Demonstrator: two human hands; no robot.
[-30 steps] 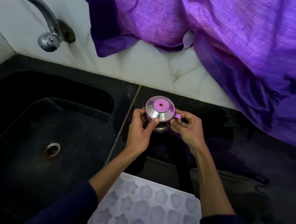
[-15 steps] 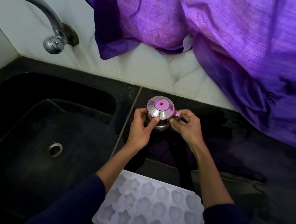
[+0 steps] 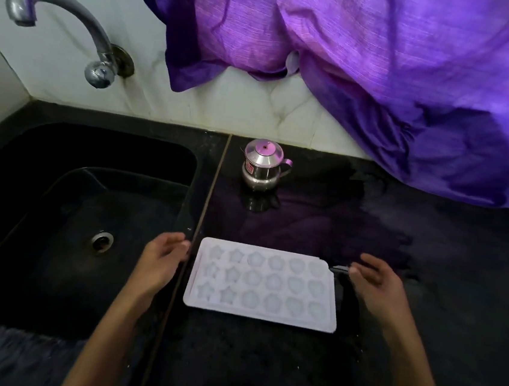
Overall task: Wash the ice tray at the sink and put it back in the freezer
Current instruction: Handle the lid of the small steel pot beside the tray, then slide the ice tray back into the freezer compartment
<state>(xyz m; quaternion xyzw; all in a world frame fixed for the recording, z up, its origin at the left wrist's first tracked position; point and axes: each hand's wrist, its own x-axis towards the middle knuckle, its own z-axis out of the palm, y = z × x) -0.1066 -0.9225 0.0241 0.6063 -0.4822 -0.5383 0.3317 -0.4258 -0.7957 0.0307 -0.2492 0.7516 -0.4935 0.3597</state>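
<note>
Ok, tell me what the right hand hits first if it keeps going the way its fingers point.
The right hand points left, so its fingers would probably first meet the ice tray at its right edge; height above the counter is unclear.

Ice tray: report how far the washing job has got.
Done: nothing that shows. The ice tray lies flat on the black counter, right of the sink, and no water runs from the tap. In hand: the open left hand and right hand flank the tray's short ends without touching it, apparently about to lift it. Left: washing it, then returning it to the freezer, which is out of view.
</note>
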